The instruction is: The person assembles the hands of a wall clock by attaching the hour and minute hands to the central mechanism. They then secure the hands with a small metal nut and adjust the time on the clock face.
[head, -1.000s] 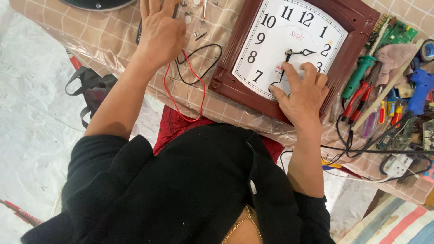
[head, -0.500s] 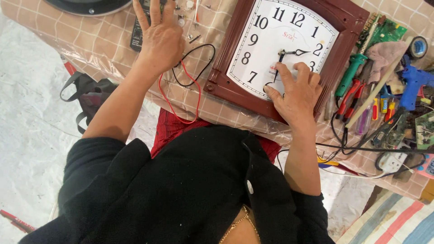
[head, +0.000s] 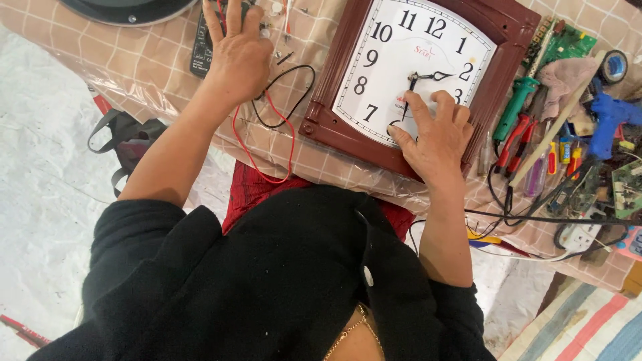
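Keeps right hand [head: 435,137] spread, grip open, on the brown-framed white-faced wall clock [head: 394,60] mid-table, index finger now nearer its pointers, with left hand [head: 237,57], also open, reaching farther over the black handheld meter [head: 200,47].

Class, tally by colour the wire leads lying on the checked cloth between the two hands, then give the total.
Red lead: 1
Black lead: 1
Total: 2
They lie between the left hand and the wall clock, where the right hand rests.
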